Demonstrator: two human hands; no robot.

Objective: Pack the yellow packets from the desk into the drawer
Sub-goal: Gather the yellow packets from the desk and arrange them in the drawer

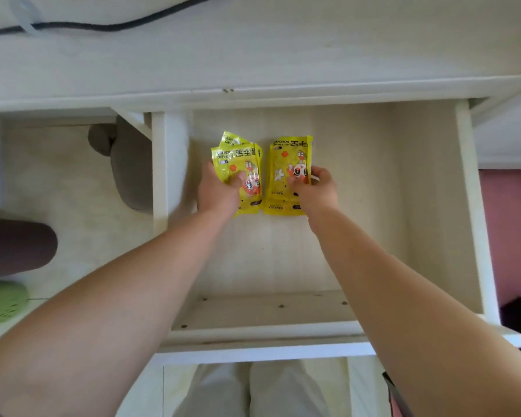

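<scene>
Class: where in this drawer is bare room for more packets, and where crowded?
Free: between the right packet stack, held by the right hand, and the right wall of the drawer; from both stacks to the front panel, under the forearms. Crowded: near the left wall, where the left hand holds the left packet stack.

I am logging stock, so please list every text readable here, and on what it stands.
"HAND WARMER": printed upside down on the left yellow packets and on the right yellow packets.
The Chinese characters beside it are too blurred to read.
The small print at the near edges is too blurred to read.
</scene>
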